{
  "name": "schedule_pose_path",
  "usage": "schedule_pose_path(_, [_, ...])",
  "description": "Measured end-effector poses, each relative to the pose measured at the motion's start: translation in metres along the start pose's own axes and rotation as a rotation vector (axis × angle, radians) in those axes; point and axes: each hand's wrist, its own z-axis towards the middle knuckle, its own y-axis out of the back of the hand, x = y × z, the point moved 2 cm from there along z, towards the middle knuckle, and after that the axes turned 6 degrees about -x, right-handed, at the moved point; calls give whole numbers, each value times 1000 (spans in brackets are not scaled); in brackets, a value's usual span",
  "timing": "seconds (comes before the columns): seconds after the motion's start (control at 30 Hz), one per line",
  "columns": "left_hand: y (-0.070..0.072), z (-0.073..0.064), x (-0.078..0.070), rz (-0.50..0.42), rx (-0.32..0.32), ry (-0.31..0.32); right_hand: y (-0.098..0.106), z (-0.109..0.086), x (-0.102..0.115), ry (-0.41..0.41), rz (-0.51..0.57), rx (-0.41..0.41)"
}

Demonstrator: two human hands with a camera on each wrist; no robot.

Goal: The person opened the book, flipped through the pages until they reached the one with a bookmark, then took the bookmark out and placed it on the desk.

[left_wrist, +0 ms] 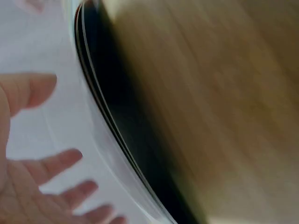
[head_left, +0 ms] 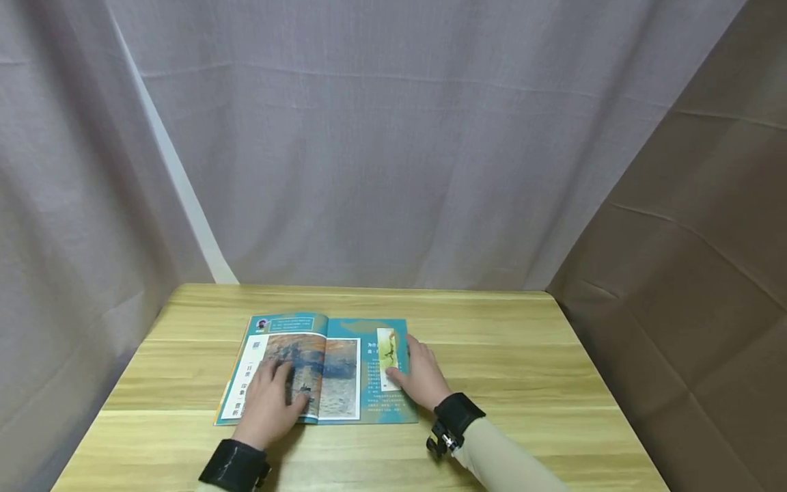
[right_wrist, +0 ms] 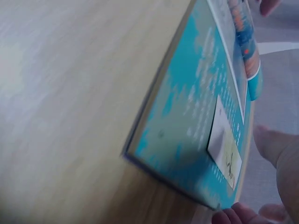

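Observation:
An open magazine [head_left: 363, 328] with teal pages lies on the wooden table, a painting of water and boats spread across its fold. On its right page rests a narrow pale green bookmark [head_left: 388, 345], also visible in the right wrist view as a small card [right_wrist: 225, 144]. My left hand [head_left: 270, 403] is over the left page with fingers spread; whether it presses the paper is unclear. At the right edge of the magazine is my right hand [head_left: 425, 377], its thumb near the bookmark's lower end and its fingers beside the page edge. Neither hand visibly grips anything.
The wooden table [head_left: 504, 355] extends around the magazine, most widely to the right. Grey curtains [head_left: 381, 171] hang behind and at the left, with brownish cloth [head_left: 695, 273] at the right. A black band [head_left: 458, 415] circles each wrist.

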Motion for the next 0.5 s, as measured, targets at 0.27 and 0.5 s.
schedule_pose_path(0.27, [-23,8,-20,-14,208,-41,-7,9,9,-61,57,-16])
schedule_pose_path(0.5, [-29,3,-24,63,236,-55,-19,12,17,-114,-70,-27])
